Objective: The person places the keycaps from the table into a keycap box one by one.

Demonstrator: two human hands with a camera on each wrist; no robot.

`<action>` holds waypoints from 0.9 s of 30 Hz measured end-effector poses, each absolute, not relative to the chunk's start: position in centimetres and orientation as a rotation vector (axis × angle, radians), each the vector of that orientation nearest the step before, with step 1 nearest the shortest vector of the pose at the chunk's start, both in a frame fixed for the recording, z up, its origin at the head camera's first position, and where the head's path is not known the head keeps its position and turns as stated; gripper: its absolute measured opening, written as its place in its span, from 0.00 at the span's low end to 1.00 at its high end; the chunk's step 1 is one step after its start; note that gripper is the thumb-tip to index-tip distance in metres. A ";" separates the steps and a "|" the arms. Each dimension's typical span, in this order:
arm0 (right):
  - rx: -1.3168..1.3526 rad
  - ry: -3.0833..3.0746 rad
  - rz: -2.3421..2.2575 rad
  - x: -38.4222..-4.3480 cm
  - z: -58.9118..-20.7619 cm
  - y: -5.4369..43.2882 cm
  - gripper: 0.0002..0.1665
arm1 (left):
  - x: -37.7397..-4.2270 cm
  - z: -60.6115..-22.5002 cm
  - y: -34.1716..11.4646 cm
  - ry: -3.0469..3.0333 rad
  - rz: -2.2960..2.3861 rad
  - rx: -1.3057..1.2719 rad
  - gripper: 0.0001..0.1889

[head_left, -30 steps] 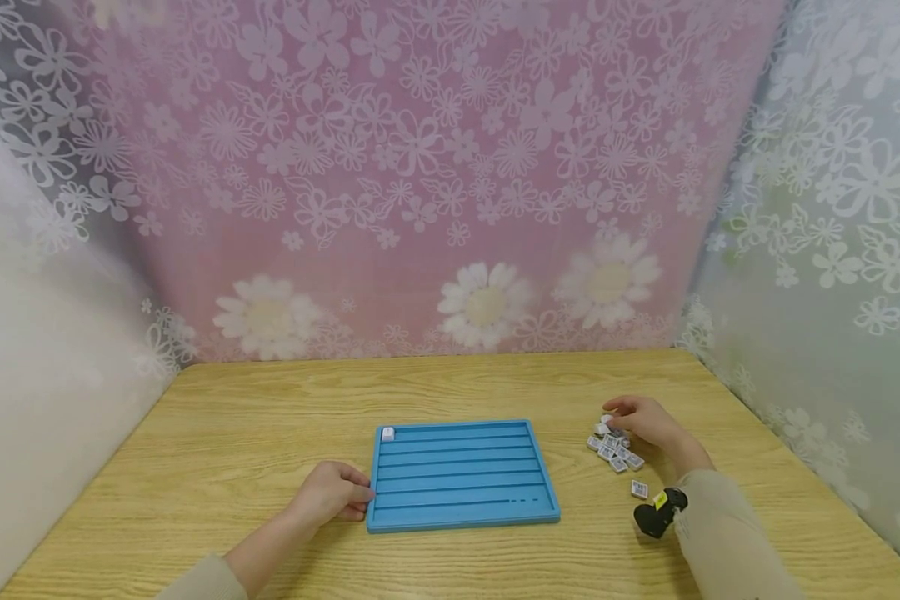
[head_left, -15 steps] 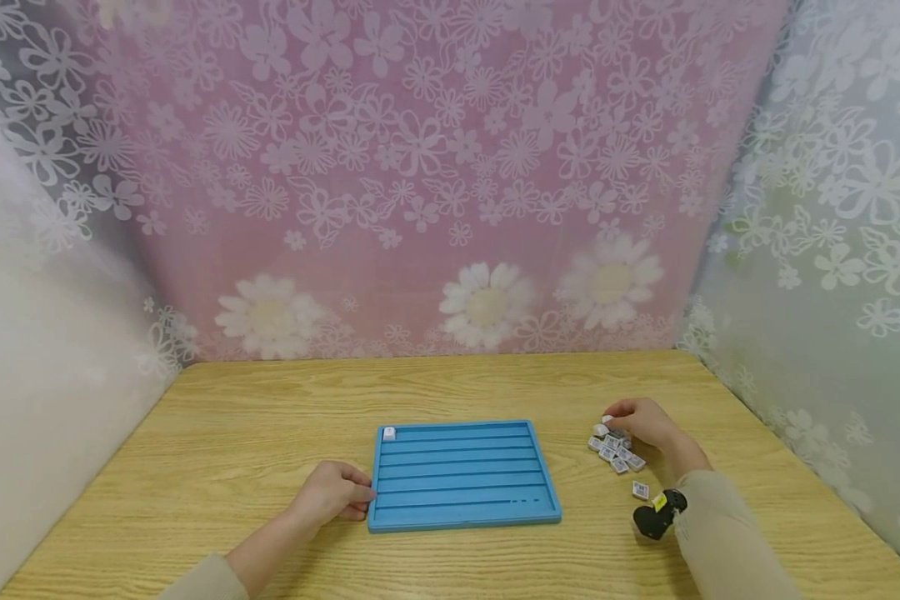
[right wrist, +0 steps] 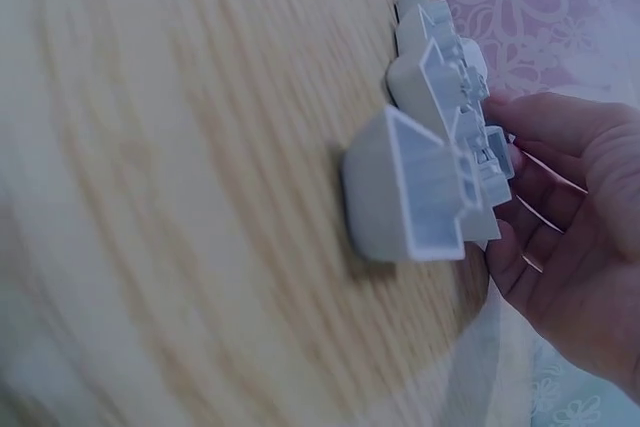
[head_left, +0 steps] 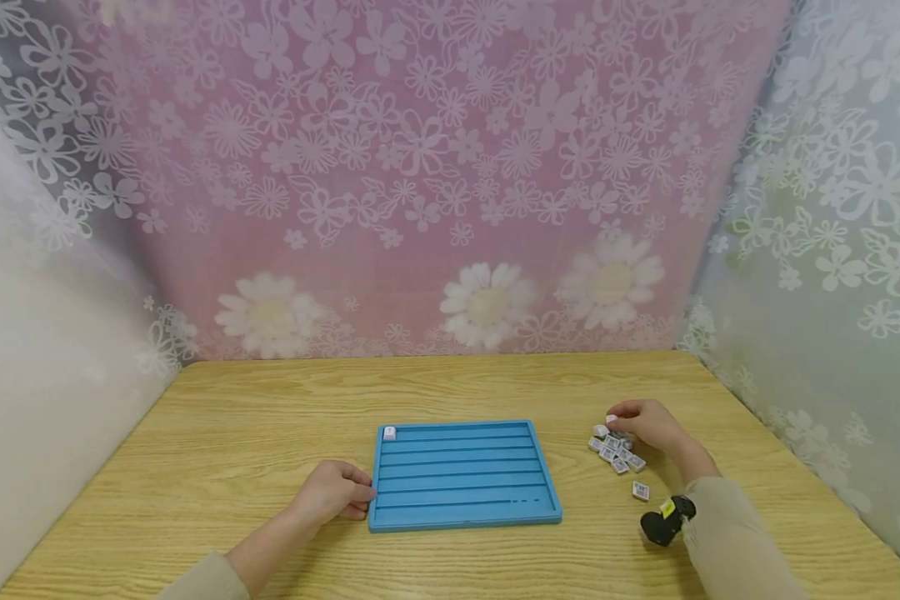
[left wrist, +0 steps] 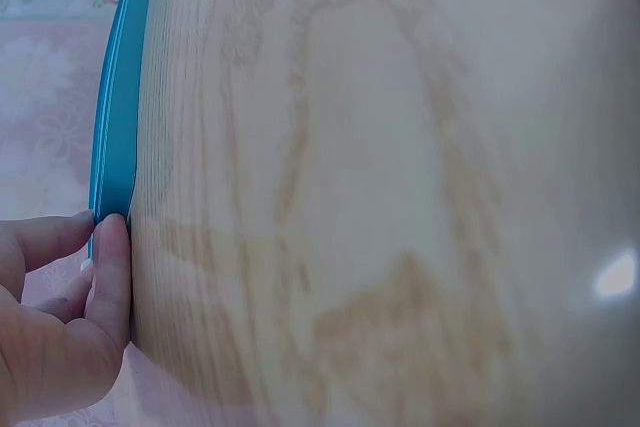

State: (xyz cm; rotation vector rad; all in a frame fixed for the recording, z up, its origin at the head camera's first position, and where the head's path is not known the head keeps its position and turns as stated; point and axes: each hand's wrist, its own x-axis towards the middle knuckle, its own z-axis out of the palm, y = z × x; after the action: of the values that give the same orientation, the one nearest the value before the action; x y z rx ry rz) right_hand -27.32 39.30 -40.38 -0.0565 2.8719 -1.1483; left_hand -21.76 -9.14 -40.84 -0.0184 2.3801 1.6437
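Observation:
On the table lies a blue tray (head_left: 461,475) with raised ridges running across it. One white keycap (head_left: 389,433) sits in its far left corner. My left hand (head_left: 332,492) pinches the tray's left edge between thumb and finger; the left wrist view shows the fingertips on the blue rim (left wrist: 118,137). To the right of the tray, my right hand (head_left: 648,423) holds a white keycap (head_left: 611,419) at its fingertips, just over a pile of keycaps (head_left: 615,452). Most of these lie with the hollow side up. In the right wrist view the held keycap is largely hidden behind the pile.
A single keycap (head_left: 641,491) lies apart, nearer to me than the pile; in the right wrist view this hollow keycap (right wrist: 400,187) stands in front. A black device (head_left: 666,521) is at my right wrist. Flowered curtains (head_left: 450,183) enclose the wooden table (head_left: 270,392).
My right hand has shifted slightly to the right with the keycap at its fingertips, and the wrist device has moved with it. The left hand and tray stay put.

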 end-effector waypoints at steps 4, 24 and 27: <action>-0.052 2.867 -1.171 -27.2 -40.3 39.3 0.26 | -21.8 -40.8 -9.1 2.378 1.637 -0.028 0.07; -0.171 2.932 -1.192 -26.4 -38.6 37.9 0.26 | -21.9 -40.7 -9.0 2.386 1.635 -0.036 0.08; -0.199 2.939 -1.200 -26.3 -38.4 37.3 0.26 | -21.8 -40.8 -9.0 2.389 1.638 -0.042 0.07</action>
State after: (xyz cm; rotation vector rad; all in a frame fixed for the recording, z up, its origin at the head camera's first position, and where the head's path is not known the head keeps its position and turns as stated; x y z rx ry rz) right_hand -26.34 37.27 -38.36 -0.1989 2.9393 -1.1998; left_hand -21.78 -9.04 -40.75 -0.0421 2.3894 1.6382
